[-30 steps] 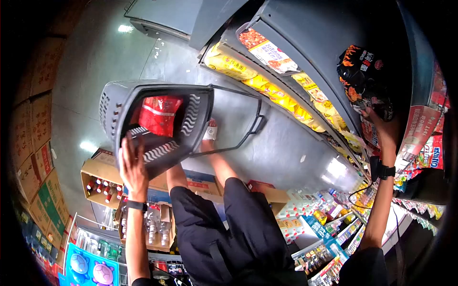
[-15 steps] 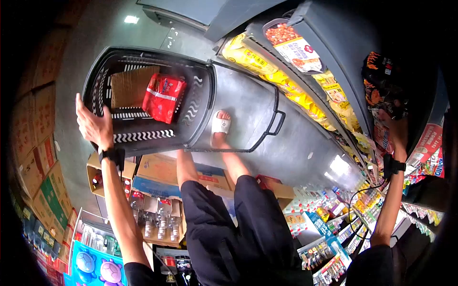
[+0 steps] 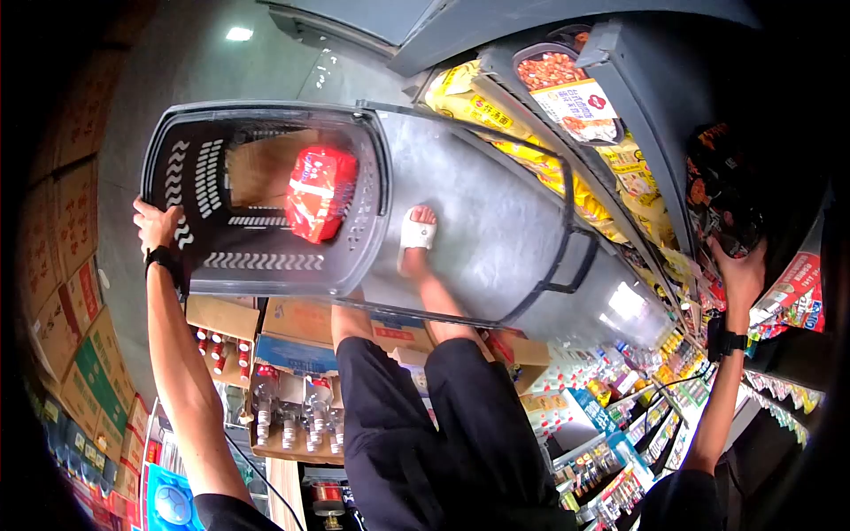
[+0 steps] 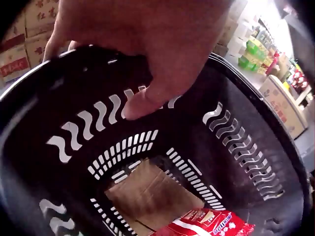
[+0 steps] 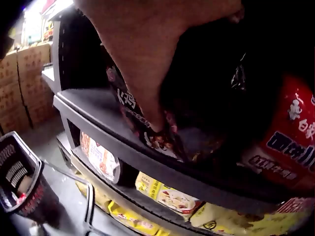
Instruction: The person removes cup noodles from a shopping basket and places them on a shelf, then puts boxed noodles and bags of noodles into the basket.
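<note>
The left hand point(image 3: 158, 225) grips the left rim of a dark plastic basket point(image 3: 266, 285), tipped so its opening faces the camera. In the left wrist view the thumb of that hand point(image 4: 142, 54) lies inside the wall, fingers over the rim. A red packet point(image 3: 320, 193) and a piece of brown cardboard point(image 3: 257, 168) are in the basket. At the right, the right hand point(image 3: 740, 273) holds a black packet point(image 3: 722, 190) at the shelf. In the right wrist view its thumb presses on the black packet point(image 5: 147, 130); its other fingers are hidden.
The basket's handle point(image 3: 567, 203) extends toward the shelf edge point(image 3: 651, 133). Lower shelves hold yellow packets point(image 3: 531, 159) and a tub point(image 3: 571, 97). A red packet point(image 5: 295, 128) stands beside the right hand. Boxes of bottles point(image 3: 297, 420) stand near the person's legs; cartons point(image 3: 71, 301) are stacked left.
The left hand, away from the rim half a second ago, now grips it. The basket has tilted more toward the camera and its handle has swung right. The right hand stays at the black packet.
</note>
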Motion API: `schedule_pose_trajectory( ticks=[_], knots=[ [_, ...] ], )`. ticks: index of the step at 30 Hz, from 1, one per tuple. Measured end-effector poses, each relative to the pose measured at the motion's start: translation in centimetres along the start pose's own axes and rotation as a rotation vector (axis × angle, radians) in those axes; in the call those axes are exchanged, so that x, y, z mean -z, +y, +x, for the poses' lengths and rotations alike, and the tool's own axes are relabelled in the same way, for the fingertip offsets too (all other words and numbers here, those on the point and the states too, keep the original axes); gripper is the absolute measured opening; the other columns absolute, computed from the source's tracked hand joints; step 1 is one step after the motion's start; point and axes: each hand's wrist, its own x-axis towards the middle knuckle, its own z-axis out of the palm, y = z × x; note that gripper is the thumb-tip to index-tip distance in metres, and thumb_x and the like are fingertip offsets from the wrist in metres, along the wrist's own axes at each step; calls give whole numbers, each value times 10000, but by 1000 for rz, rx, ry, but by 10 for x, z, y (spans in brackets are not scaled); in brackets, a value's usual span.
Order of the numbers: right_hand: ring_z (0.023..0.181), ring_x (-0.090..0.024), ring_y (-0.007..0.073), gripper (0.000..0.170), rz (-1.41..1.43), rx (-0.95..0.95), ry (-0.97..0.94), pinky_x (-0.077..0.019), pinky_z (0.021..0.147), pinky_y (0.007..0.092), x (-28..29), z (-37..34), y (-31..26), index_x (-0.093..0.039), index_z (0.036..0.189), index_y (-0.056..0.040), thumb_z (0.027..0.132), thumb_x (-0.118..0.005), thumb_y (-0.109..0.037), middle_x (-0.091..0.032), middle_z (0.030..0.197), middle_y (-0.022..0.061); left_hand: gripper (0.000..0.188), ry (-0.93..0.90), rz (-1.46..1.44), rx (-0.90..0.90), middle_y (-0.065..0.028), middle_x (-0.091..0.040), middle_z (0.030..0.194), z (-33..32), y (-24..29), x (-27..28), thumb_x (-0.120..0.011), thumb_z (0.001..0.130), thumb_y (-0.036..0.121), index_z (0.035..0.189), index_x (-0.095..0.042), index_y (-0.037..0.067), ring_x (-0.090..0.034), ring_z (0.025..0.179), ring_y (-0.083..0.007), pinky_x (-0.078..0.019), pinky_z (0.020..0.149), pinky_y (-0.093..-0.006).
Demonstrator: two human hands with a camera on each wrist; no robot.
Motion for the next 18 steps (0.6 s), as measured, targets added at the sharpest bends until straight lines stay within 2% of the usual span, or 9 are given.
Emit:
schedule_pose_trajectory(
  ticks=[2, 4, 5, 6, 9, 13, 14, 17, 18],
  knots=[
    [1102, -651, 492, 1049, -138, 29, 0, -527, 905, 522, -1, -1, -1, -477, 1421, 80, 699, -901, -552, -649, 1180, 383, 920, -60, 11, -2, -358, -468, 1342, -20, -10, -18, -751, 791, 343, 1512, -248, 72, -573, 1148, -568, -504, 988, -580],
    [1079, -648, 505, 1033, -60, 213, 146, -529, 903, 529, -10, -4, 14, -480, 1402, 99, 711, -898, -546, -648, 1169, 376, 906, 64, 14, -166, -349, -474, 1273, -27, -25, -52, -806, 774, 329, 1473, -307, 41, -585, 1083, -558, -524, 931, -578],
    [1067, -646, 511, 1026, -16, 300, 223, -530, 902, 532, -11, -7, 16, -482, 1392, 109, 717, -897, -543, -647, 1164, 373, 912, 92, -93, -166, -346, -477, 1251, -58, 9, -31, -825, 770, 329, 1469, -319, 34, -585, 1078, -554, -525, 925, -571],
    [1193, -600, 515, 1019, -22, 187, 142, -501, 1019, 492, -6, -11, 7, -450, 1418, 136, 748, -893, -491, -604, 1280, 378, 902, 82, -111, -174, -324, -476, 1257, -70, 19, -28, -810, 758, 318, 1469, -326, 47, -591, 1086, -551, -523, 929, -582],
    [1288, -533, 495, 973, -51, 321, 290, -439, 1096, 485, -22, -20, 33, -457, 1400, 145, 751, -900, -429, -553, 1358, 371, 944, -32, -270, -260, -318, -466, 1314, -91, 32, -31, -804, 744, 285, 1510, -311, 36, -578, 1135, -540, -501, 975, -565],
    [1333, -443, 502, 797, 133, 351, 318, -348, 1154, 538, 12, -67, 2, -470, 1362, 65, 714, -871, -171, -463, 1382, 294, 1034, -70, -399, -496, -324, -434, 1373, -126, 48, -50, -832, 743, 274, 1549, -253, -14, -512, 1230, -517, -457, 1057, -530],
    [1331, -432, 515, 734, 282, 384, 345, -344, 1145, 552, 19, -79, -8, -479, 1304, 71, 700, -856, -108, -459, 1369, 285, 1065, -105, -389, -487, -318, -424, 1389, -132, 53, -55, -850, 739, 296, 1557, -243, -16, -499, 1252, -510, -445, 1072, -526],
    [1318, -480, 514, 680, 476, 460, 356, -377, 1115, 560, 51, -119, -33, -454, 1319, -72, 709, -747, -3, -454, 1434, 286, 1131, -198, -343, -421, -326, -346, 1496, -166, 81, -50, -853, 785, 394, 1598, -181, -14, -387, 1384, -483, -327, 1176, -537],
    [1327, -482, 502, 694, 494, 487, 292, -370, 1125, 548, 62, -133, -37, -457, 1319, -87, 703, -764, 1, -460, 1449, 282, 1125, -104, -271, -396, -323, -313, 1533, -190, 103, -31, -833, 809, 416, 1608, -167, -13, -353, 1418, -485, -294, 1193, -552]
  ],
)
